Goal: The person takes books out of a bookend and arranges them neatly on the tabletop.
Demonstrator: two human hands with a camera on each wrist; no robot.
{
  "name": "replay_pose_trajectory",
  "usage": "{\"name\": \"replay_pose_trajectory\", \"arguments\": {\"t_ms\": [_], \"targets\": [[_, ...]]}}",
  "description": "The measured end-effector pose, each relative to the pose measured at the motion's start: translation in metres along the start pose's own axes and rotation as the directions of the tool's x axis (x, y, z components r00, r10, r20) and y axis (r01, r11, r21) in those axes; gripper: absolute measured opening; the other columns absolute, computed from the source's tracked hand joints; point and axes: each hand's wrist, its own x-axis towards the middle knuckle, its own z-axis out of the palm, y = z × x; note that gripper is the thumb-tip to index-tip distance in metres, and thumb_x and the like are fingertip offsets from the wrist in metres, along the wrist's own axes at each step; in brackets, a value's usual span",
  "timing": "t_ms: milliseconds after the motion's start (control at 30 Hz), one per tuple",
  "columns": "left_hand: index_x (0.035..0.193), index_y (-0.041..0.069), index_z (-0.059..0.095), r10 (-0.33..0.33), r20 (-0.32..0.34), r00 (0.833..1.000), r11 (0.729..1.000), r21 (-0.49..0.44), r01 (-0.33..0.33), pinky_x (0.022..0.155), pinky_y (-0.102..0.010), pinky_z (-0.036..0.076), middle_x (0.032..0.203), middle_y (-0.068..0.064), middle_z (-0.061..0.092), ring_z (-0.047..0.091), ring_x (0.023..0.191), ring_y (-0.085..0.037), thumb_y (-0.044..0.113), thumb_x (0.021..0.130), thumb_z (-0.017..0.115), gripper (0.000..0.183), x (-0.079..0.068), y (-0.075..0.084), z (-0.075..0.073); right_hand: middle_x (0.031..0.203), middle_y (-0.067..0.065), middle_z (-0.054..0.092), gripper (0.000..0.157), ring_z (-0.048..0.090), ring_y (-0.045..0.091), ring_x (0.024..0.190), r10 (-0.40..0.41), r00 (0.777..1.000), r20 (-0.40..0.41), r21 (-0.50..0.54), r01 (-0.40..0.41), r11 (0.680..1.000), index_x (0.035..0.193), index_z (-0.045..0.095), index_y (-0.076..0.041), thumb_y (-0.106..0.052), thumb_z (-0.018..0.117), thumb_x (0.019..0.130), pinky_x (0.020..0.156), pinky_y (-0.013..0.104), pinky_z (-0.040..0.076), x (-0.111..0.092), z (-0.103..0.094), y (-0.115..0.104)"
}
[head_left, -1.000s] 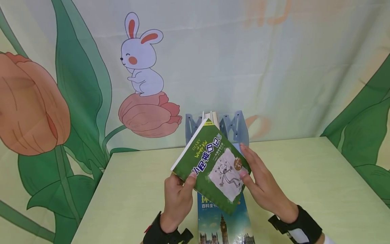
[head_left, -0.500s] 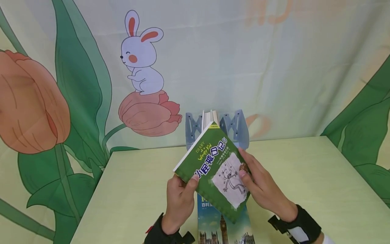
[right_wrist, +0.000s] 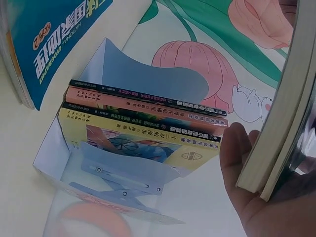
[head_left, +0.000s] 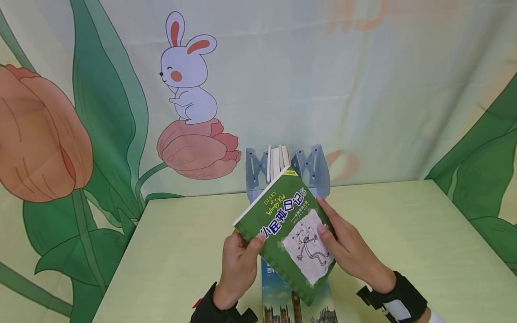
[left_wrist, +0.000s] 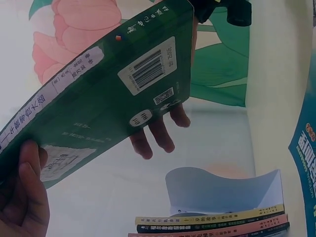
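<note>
A green paperback book (head_left: 278,251) with a line drawing on its front is held tilted above the table. My left hand (head_left: 241,264) grips its left edge, the thumb on the front cover. On the opposite edge, my right hand (head_left: 351,246) holds it with the thumb over the cover. The back cover with a barcode (left_wrist: 149,66) faces the left wrist camera, and right-hand fingers (left_wrist: 160,134) show past its edge. Below the green book lies a blue book (head_left: 282,309) with a clock tower, its upper part hidden.
Behind the green book, a pale blue book rack (head_left: 317,166) stands at the table's back edge. It holds several upright thin books (right_wrist: 143,118). The pale yellow table (head_left: 181,251) extends to both sides, before a printed cloth backdrop (head_left: 282,80).
The green book has shifted down and slightly right, showing more of the racked books and covering more of the blue book. My left hand moved slightly right; both hands keep their hold.
</note>
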Motion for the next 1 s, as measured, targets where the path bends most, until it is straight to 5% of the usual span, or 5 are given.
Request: {"name": "replay_pose_trajectory", "arguments": {"t_ms": [500,1000], "targets": [[0.134,-0.004,0.053,-0.089,0.057,0.994,0.996,-0.014,0.090,0.083,-0.027,0.057,0.121,-0.025,0.066,0.069,0.100,-0.004,0.002,0.099,0.046,0.036,0.005,-0.010,-0.007,0.101,0.010,0.068,0.055,0.068,0.007,0.079,0.075,0.994,0.079,0.207,-0.090,0.974,0.155,0.026,-0.027,-0.010,0.042,0.105,0.064,0.029,0.056,-0.003,-0.001,0.002],[0.133,-0.004,0.053,-0.174,0.054,0.983,0.983,-0.047,0.177,0.080,-0.026,0.057,0.121,-0.025,0.066,0.070,0.096,-0.005,0.002,0.099,0.046,0.036,0.008,-0.011,-0.005,0.100,0.015,0.070,0.045,0.070,0.008,0.079,0.165,0.985,-0.042,0.273,-0.148,0.951,0.150,0.041,-0.024,-0.013,0.041,0.106,0.062,0.031,0.057,-0.006,0.005,0.000]]}}
